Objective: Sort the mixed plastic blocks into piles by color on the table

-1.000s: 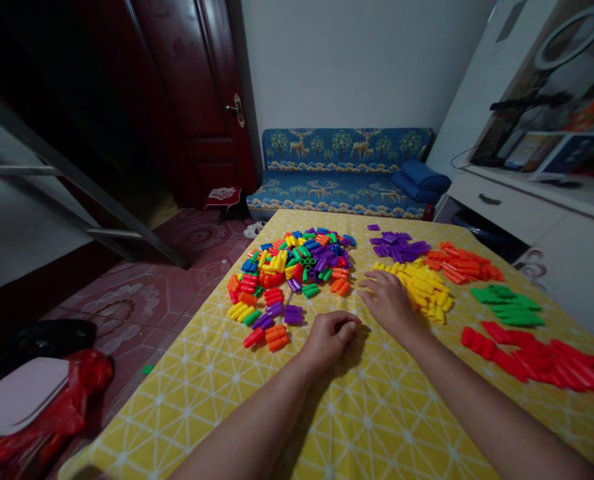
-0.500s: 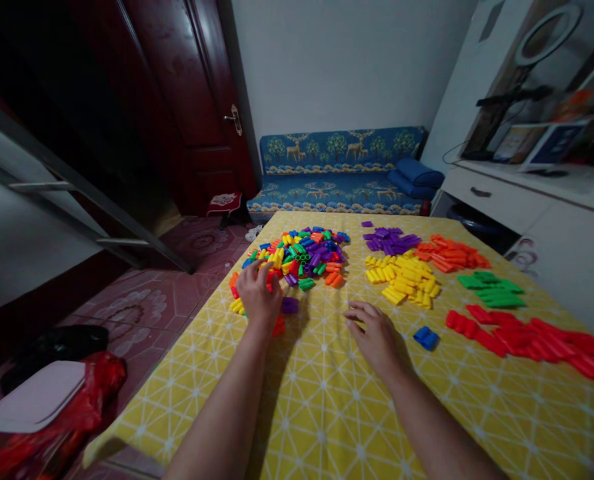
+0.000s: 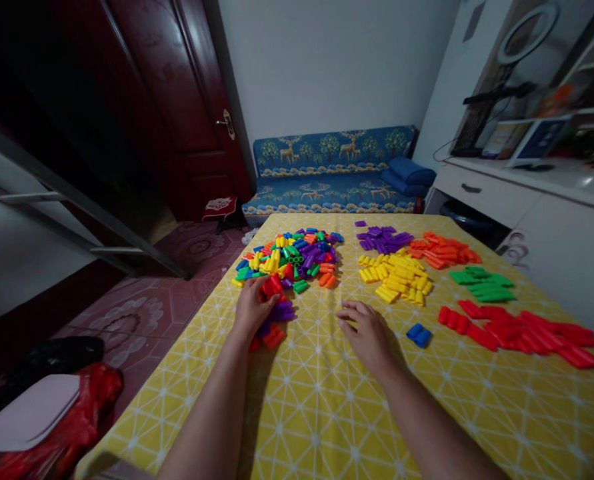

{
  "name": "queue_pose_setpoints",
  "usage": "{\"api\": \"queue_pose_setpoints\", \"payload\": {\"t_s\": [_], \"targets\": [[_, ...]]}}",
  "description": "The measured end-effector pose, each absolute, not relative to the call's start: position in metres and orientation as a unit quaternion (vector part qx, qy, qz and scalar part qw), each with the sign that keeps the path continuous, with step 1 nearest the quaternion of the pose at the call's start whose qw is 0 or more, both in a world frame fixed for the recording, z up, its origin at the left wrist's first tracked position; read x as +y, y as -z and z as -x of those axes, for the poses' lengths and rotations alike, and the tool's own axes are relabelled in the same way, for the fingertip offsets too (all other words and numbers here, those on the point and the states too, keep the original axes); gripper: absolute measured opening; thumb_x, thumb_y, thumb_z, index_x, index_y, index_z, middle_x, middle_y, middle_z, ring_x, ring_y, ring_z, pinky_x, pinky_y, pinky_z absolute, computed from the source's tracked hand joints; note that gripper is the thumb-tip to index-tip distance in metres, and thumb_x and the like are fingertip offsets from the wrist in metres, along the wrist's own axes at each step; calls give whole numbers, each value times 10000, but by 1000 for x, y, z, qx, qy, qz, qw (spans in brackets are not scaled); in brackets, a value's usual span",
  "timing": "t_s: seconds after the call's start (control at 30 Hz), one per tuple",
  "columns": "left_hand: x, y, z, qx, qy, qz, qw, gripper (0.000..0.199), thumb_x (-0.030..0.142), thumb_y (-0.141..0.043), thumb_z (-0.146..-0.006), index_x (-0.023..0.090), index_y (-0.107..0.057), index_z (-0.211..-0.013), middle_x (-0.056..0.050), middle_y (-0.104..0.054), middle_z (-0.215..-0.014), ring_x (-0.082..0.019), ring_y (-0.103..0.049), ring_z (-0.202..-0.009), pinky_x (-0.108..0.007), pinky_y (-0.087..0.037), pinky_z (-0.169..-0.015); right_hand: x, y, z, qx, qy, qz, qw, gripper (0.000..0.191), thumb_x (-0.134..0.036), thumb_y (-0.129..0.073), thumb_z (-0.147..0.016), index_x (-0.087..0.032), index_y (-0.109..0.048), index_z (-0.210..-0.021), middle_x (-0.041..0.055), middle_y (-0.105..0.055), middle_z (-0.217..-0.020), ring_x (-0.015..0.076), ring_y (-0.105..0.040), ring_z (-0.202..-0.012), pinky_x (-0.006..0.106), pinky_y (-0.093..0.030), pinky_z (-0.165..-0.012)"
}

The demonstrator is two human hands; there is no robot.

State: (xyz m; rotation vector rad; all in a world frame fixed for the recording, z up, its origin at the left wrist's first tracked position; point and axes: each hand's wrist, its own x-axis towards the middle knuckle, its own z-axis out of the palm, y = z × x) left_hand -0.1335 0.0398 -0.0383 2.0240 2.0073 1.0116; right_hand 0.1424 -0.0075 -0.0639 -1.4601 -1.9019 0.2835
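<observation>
Far left: pale pink lid (image 3: 31, 410) on a red plastic bag (image 3: 99, 393), on the floor beside the table. On the patterned yellow tablecloth (image 3: 317, 413): left hand (image 3: 251, 312) is at the near-left edge of the mixed-colour pile (image 3: 297, 257), thumb and fingers curled about a red tube block (image 3: 273, 287); can't tell whether they're clamped on it or only touching. Purple blocks (image 3: 283, 311) and an orange block (image 3: 274, 335) lie just on the near side of it. Right hand (image 3: 369, 337): nothing in it, thumb and index apart, palm turned inward; can't tell if it touches the cloth. Beyond it, purple pile (image 3: 384, 239), then yellow pile (image 3: 399, 277) on its near side. Blue block (image 3: 419, 335) sits alone, just right of the right hand. Then orange pile (image 3: 444, 250), green pile (image 3: 483, 285), red pile (image 3: 531, 333) rightmost.
</observation>
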Motion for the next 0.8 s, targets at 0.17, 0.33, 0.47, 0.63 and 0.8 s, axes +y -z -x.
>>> {"api": "queue_pose_setpoints", "payload": {"t_s": [0.17,0.33,0.47,0.63,0.8], "targets": [[33,31,104,555,-324,-761,95,464,246,-701,-784,220,-639,-1243,-93,-612,-1194,-242,-628,-1045,-368,-523,-909,-6,64,-141,-731,-109,566,365,163,-187,-577,-842,-238,-722,-897,68,-685,-1120,222,-617,-1085,396,-486,-964],[30,22,65,473,-260,-834,113,446,178,-692,-764,211,-662,-1208,-97,-651,-1154,-246,-643,-1022,-361,-527,-890,-5,62,-139,-726,-129,558,381,331,-273,-632,-826,-214,-655,-1151,101,-685,-1180,261,-615,-1121,445,-470,-994],[31,23,42,409,-255,-865,140,590,129,-648,-773,246,-562,-1345,-94,-638,-1235,-232,-644,-1064,-358,-522,-928,-2,66,-138,-700,-179,557,411,472,-278,-611,-821,-226,-562,-1288,113,-675,-1228,256,-630,-1134,419,-496,-973],[28,24,37,418,-329,-843,85,623,144,-673,-778,253,-525,-1373,-124,-555,-1371,-284,-550,-1226,-453,-465,-1016,3,68,-139,-645,-254,562,452,232,-231,-532,-826,-300,-630,-1025,34,-742,-1017,214,-700,-946,354,-548,-843],[-13,15,16,393,-368,-837,90,206,239,-518,-916,184,-699,-997,-103,-691,-955,-204,-637,-888,-324,-500,-802,10,69,-143,-580,-298,554,518,131,-317,-578,-801,-281,-619,-920,27,-741,-882,204,-702,-803,325,-562,-726]]}}
